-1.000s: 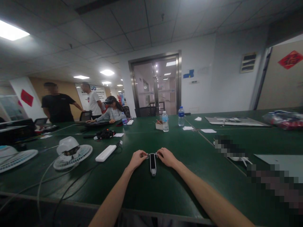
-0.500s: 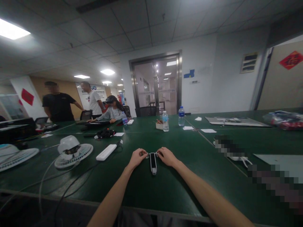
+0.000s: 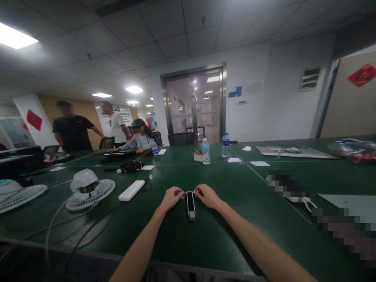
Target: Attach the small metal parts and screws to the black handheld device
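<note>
A small black and silver device [image 3: 190,204] lies lengthwise on the green table [image 3: 205,235] in front of me. My left hand [image 3: 171,197] pinches a small metal part at the device's far end from the left. My right hand [image 3: 208,195] pinches the same far end from the right. Both hands rest on the table with curled fingers, and the fingertips nearly meet above the device.
To the left lie a white fan [image 3: 89,189], a white power strip [image 3: 131,190] and trailing cables. Two water bottles [image 3: 205,151] and a small box stand further back. Papers and a bag lie at the right. Three people are at the far left.
</note>
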Demonstrator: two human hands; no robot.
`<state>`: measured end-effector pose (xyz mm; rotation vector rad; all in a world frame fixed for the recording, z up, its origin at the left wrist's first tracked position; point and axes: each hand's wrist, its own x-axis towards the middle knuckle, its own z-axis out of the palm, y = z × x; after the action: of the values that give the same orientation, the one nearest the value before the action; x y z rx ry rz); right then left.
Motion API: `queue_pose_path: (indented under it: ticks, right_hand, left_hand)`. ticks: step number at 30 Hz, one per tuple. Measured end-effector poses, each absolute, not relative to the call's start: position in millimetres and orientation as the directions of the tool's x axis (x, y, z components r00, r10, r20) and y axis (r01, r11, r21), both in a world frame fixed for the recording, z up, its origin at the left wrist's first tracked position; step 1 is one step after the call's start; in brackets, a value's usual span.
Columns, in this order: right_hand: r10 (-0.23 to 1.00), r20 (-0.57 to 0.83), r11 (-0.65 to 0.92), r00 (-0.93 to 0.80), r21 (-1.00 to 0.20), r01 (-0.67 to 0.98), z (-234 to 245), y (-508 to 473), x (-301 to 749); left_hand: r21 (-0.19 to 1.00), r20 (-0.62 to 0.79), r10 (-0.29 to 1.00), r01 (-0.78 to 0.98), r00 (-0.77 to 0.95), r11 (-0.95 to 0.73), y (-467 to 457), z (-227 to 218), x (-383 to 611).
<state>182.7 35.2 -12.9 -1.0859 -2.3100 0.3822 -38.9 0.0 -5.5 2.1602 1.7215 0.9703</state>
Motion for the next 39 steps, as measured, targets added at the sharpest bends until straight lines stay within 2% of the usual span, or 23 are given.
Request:
queue_pose_path:
  ticks: [8, 19, 31, 39]
  right_hand:
    - [0.779, 0.352, 0.627, -0.518, -0.455, 0.633, -14.1, 36.6, 182.2]
    - [0.781, 0.342, 0.623, -0.522, -0.49, 0.61, -13.1, 34.9, 183.4]
    - [0.792, 0.347, 0.609, -0.503, -0.504, 0.612, -7.6, 29.4, 182.4]
    - [0.808, 0.42, 0.585, -0.414, -0.476, 0.657, -8.8, 28.0, 180.2]
  left_hand:
    - [0.575, 0.39, 0.916, 0.751, 0.097, -0.324, -1.2, -7.2, -39.1]
    - [0.543, 0.407, 0.906, 0.767, 0.117, -0.343, -3.7, -4.9, -41.0]
    - [0.557, 0.342, 0.929, 0.767, 0.138, -0.319, -7.9, -0.8, -37.4]
    - [0.488, 0.359, 0.918, 0.804, 0.17, -0.34, -7.0, -5.5, -35.1]
